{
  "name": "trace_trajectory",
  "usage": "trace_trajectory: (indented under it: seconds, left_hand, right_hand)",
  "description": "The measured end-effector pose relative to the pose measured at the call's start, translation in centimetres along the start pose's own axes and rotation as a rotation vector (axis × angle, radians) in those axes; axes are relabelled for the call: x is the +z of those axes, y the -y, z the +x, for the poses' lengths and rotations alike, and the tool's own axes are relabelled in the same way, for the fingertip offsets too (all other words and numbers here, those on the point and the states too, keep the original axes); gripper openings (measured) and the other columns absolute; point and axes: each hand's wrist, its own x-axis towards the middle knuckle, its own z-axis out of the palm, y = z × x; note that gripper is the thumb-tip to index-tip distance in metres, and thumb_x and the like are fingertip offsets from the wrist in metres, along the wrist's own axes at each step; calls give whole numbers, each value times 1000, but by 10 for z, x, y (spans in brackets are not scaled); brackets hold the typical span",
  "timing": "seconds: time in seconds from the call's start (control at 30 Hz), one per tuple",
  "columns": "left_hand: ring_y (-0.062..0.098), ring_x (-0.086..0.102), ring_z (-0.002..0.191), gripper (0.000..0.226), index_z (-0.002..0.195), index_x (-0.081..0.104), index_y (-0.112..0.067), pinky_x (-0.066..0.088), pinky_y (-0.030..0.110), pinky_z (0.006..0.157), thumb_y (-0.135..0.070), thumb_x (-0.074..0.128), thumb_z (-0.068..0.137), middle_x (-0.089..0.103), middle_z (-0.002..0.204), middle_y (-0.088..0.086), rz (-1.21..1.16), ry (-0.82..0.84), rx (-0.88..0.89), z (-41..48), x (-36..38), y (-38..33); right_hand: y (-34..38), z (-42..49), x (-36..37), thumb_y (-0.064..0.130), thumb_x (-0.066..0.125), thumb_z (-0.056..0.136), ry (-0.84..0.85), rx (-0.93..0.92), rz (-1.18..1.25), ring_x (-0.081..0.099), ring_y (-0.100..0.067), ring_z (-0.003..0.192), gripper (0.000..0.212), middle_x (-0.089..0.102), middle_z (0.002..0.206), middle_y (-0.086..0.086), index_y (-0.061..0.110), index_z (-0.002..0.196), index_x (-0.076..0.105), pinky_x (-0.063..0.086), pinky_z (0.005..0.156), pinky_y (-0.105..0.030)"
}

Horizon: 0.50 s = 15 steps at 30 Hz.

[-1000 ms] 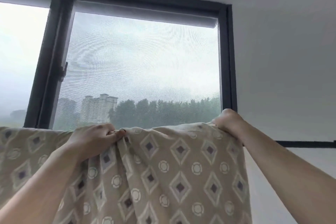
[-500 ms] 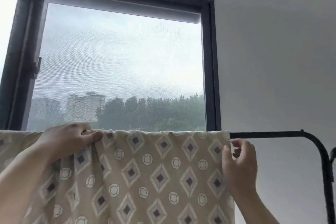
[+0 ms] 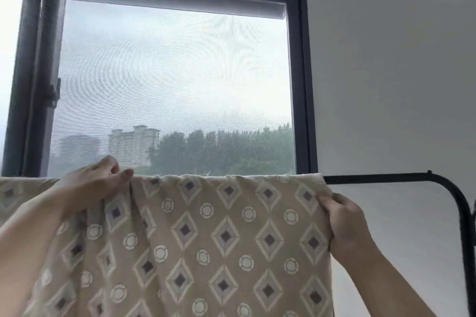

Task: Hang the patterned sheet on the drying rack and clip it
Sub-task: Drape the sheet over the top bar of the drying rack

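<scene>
The beige patterned sheet, printed with diamonds and circles, hangs over the black top bar of the drying rack and fills the lower half of the view. My left hand rests on the sheet's top fold at the left and pinches the cloth there. My right hand grips the sheet's right edge just below the bar. The bar is hidden under the cloth except at the right, where it curves down. No clip is in view.
A dark-framed window with a mesh screen stands right behind the rack. A plain white wall lies to the right. The rack's black side post runs down at the far right edge.
The sheet's top edge has come down onto the bar and lies flatter. My right hand has dropped from the top fold to the right edge and closed on it.
</scene>
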Motion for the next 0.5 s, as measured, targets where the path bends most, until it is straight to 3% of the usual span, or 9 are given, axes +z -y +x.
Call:
trace_trajectory:
  seconds: [0.07, 0.17, 0.23, 0.33, 0.4, 0.5]
  left_hand:
    - [19, 58, 76, 47, 84, 47, -24, 46, 37, 72, -69, 35, 86, 62, 85, 1, -56, -34, -24, -1, 2, -1]
    - [24, 62, 66, 41, 82, 49, -24, 49, 38, 69, -62, 41, 91, 64, 72, 4, -102, -34, -47, 0, 3, 2]
    - [25, 62, 59, 45, 80, 52, -28, 49, 40, 67, -73, 44, 80, 65, 62, 3, -149, -3, -45, 0, 0, 1]
    - [17, 64, 60, 55, 74, 59, -33, 49, 38, 70, -83, 44, 58, 67, 59, -6, -64, 61, 8, 1, -1, -6]
    - [9, 64, 68, 56, 72, 63, -33, 50, 33, 74, -83, 42, 57, 68, 64, -12, 52, 98, 34, 2, -1, -22]
    - [4, 63, 69, 56, 77, 63, -39, 52, 32, 72, -85, 38, 59, 68, 71, -15, 52, 107, 164, 4, 16, -69]
  right_hand:
    - [15, 15, -5, 21, 63, 93, -78, -58, -47, 69, -31, 75, 19, 73, 89, -17, 8, 82, 71, 59, 74, -43]
    - [35, 40, -16, 20, 70, 87, -169, -91, -84, 68, -29, 79, 13, 73, 91, -15, 10, 81, 72, 58, 77, -40]
    - [40, 53, -24, 23, 72, 85, -206, -102, -170, 69, -32, 82, 15, 73, 87, -15, 8, 81, 73, 58, 78, -41]
    - [42, 53, -29, 23, 66, 90, -232, -229, -445, 59, -24, 68, 25, 66, 76, -8, -1, 82, 68, 46, 59, -27]
    - [42, 51, -29, 21, 58, 94, -206, -285, -544, 53, -20, 66, 27, 59, 72, -4, -4, 84, 63, 38, 56, -26]
    - [44, 50, -27, 9, 46, 94, -105, -240, -501, 49, -20, 66, 29, 54, 68, -2, 9, 67, 55, 34, 54, -31]
